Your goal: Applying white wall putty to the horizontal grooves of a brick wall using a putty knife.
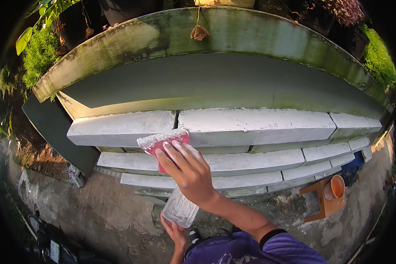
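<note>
While the right hand (191, 174) clasps the red putty spreader (184, 137), my feed shows me its paste-coated edge (156, 140) crosswise, just nearside of the dark joint (176, 119) between white blocks (255, 119); the left hand (175, 231), farther back, holds a smeared container (180, 209).

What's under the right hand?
A red scraper, white paste along its wide edge. The right hand covers the scraper's middle; the surface directly beneath is hidden.

Right of the right fingers (175, 154), the white ledge (264, 125) runs free; beyond them the wall (233, 83) blocks, below them the container (180, 207).
</note>
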Motion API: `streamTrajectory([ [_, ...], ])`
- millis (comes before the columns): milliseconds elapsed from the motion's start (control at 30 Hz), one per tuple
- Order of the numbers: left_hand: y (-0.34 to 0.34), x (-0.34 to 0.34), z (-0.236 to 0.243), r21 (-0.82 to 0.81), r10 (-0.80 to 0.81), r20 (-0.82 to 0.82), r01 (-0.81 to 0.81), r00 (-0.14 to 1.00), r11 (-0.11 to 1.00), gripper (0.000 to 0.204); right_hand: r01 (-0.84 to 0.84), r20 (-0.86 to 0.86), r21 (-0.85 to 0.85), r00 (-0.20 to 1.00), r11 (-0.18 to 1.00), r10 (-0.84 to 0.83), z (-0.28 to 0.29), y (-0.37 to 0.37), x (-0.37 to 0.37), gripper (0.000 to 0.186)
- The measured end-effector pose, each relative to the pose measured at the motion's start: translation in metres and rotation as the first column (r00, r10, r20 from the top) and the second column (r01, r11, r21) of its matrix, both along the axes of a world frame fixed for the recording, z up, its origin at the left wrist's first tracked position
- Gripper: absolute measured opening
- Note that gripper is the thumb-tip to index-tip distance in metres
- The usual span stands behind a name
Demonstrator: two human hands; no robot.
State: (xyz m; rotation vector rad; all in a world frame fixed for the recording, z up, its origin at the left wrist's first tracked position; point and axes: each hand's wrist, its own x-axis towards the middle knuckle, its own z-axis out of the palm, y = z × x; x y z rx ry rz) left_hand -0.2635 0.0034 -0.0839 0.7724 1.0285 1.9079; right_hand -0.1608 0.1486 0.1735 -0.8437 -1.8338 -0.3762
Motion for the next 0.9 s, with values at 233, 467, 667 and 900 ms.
streamTrajectory([
  [233, -0.006, -0.004, 0.0, 0.002, 0.044, 0.033, -0.044, 0.998, 0.999, 0.067, 0.364, 0.014, -0.012, 0.931, 0.931, -0.364, 0.004, -0.003, 0.031, 0.029],
  [467, -0.007, 0.007, 0.006, -0.017, -0.049, 0.012, 0.049, 0.999, 0.999, 0.062, 0.107, 0.02, -0.08, 0.994, 0.991, -0.106, 0.009, 0.005, 0.005, 0.033],
  [667, -0.012, -0.007, -0.005, -0.008, -0.007, -0.067, 0.006, 0.998, 1.0, 0.063, 0.351, -0.094, 0.039, 0.933, 0.935, -0.347, 0.007, -0.009, 0.071, 0.034],
  [900, -0.009, -0.003, -0.001, -0.015, 0.0, -0.029, 0.0, 1.0, 1.0, 0.067, 0.477, -0.197, -0.037, 0.858, 0.878, -0.475, -0.02, -0.028, 0.1, 0.043],
])
